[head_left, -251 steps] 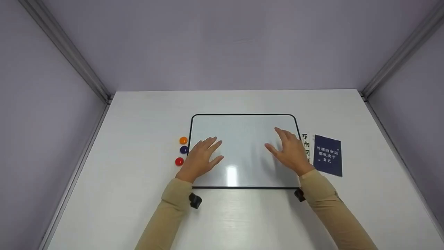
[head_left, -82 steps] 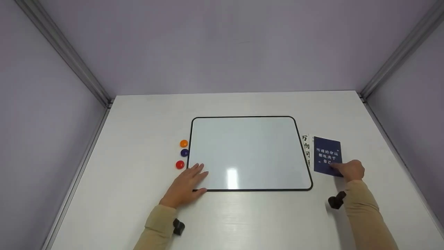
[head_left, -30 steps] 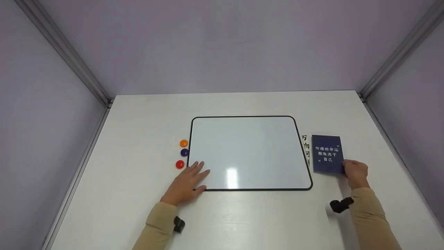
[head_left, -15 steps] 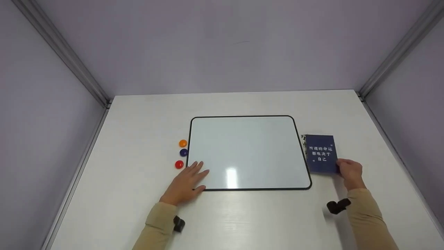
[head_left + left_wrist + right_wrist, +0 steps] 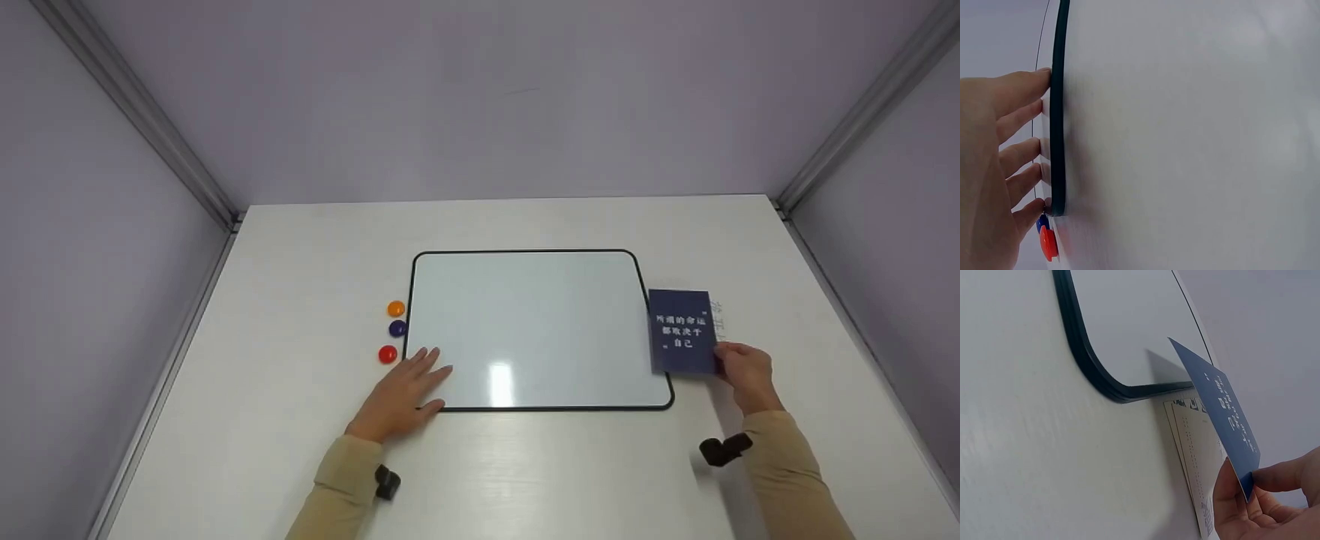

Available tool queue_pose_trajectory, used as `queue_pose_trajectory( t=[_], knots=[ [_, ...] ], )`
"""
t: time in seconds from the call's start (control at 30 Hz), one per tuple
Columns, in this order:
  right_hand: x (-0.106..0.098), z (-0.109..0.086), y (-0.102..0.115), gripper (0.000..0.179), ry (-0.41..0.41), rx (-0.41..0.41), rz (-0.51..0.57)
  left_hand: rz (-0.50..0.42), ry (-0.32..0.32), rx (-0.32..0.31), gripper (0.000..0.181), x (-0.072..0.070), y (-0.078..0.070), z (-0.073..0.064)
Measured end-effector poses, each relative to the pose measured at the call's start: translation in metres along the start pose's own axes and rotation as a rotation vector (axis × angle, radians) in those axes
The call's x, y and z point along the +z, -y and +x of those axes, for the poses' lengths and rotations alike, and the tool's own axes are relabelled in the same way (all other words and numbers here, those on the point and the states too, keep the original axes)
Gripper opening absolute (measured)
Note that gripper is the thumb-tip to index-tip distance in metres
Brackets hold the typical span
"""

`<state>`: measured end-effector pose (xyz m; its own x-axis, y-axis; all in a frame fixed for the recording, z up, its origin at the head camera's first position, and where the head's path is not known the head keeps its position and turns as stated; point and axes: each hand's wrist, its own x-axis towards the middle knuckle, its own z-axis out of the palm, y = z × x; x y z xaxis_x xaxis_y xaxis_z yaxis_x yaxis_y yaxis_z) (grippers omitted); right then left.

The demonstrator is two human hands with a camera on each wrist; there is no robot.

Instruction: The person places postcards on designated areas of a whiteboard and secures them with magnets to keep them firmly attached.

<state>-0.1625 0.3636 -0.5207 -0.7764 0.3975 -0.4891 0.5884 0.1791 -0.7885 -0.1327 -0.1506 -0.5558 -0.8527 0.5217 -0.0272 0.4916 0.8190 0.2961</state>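
Note:
My right hand [image 5: 747, 373] pinches a dark blue card [image 5: 682, 322] with white characters by its lower right edge. In the right wrist view the blue card [image 5: 1219, 410] is lifted and tilted, its thumb side toward the camera. Its left part overlaps the right border of a black-framed whiteboard [image 5: 525, 322]. Below it lie pale printed cards [image 5: 1188, 450], mostly covered in the head view. My left hand [image 5: 397, 394] rests with spread, straight fingers on the whiteboard's near left corner; in the left wrist view the fingertips [image 5: 1041, 79] touch the board by its dark frame [image 5: 1058, 112].
Left of the whiteboard lie three round magnets: orange [image 5: 396, 308], dark blue [image 5: 397, 328] and red [image 5: 388, 354]. The white table [image 5: 315, 255] meets pale purple walls at the back and sides. A black wrist camera [image 5: 724, 450] hangs at each sleeve.
My right hand has picked up the blue card and carried it left, from beside the printed cards to over the whiteboard's right border. The left hand moved to the near left corner and stays there.

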Motion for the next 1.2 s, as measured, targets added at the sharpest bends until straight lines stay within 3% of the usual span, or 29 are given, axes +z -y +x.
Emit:
queue_pose_trajectory(
  t=[0.33,0.73,1.2],
  knots=[
    [0.010,-0.006,0.001,0.037,0.051,-0.044,0.043,-0.045,0.008,-0.005,0.053,-0.002,-0.002,0.001],
    [0.014,-0.010,0.009,0.043,0.077,-0.034,-0.040,-0.034,0.001,0.000,0.053,-0.001,-0.003,0.002],
    [0.019,-0.017,0.013,0.034,0.158,-0.065,0.065,-0.036,-0.003,-0.006,0.053,-0.002,-0.007,0.005]
  ],
)
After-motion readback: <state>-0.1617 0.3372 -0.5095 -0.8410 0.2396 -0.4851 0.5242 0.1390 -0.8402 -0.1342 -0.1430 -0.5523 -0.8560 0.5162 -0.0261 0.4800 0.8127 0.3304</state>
